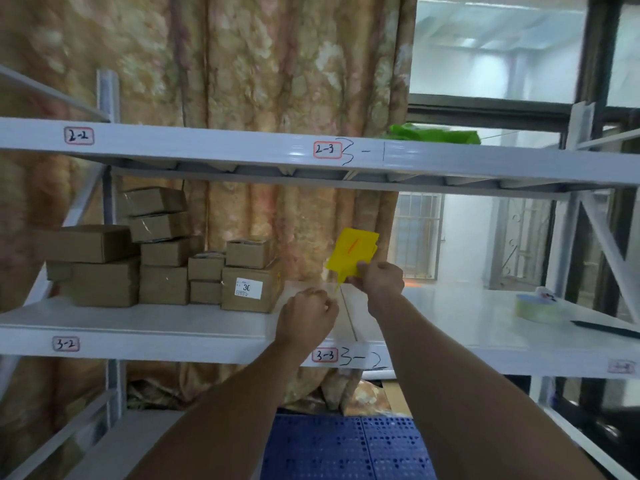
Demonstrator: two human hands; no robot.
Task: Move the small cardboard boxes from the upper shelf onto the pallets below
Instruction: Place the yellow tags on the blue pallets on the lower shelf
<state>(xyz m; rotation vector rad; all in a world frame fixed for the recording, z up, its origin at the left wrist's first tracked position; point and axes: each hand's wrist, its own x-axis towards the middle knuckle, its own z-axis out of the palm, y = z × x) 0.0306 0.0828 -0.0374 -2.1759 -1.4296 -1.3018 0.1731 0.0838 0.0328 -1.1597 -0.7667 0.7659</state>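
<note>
- The small cardboard boxes [166,265] are stacked in a loose cluster on the left part of the white shelf [138,323], whose front edge is marked 3-2 and 3-3. They sit towards its far side, in front of a patterned curtain [277,64].
- The rightmost box [251,289] carries a white label reading 30 and has a smaller box on top.
- Neither hand touches a box.
- The right hand [379,280] is raised over the shelf just right of the stack, arm stretched forward, its fingers pinching the lower edge of a yellow card [353,254] with an orange mark.
- The left hand [306,315] is lower and nearer, arm also extended, fingers curled into a fist. The card's thin pointed stem reaches down to it, but I cannot tell whether it grips the stem.
- A blue perforated pallet [346,445] lies on the floor below, between the forearms.
- On the far right of the shelf sit a tape roll [538,308] and a dark pen [606,329].
- A green bag [436,133] lies on the shelf above.
</note>
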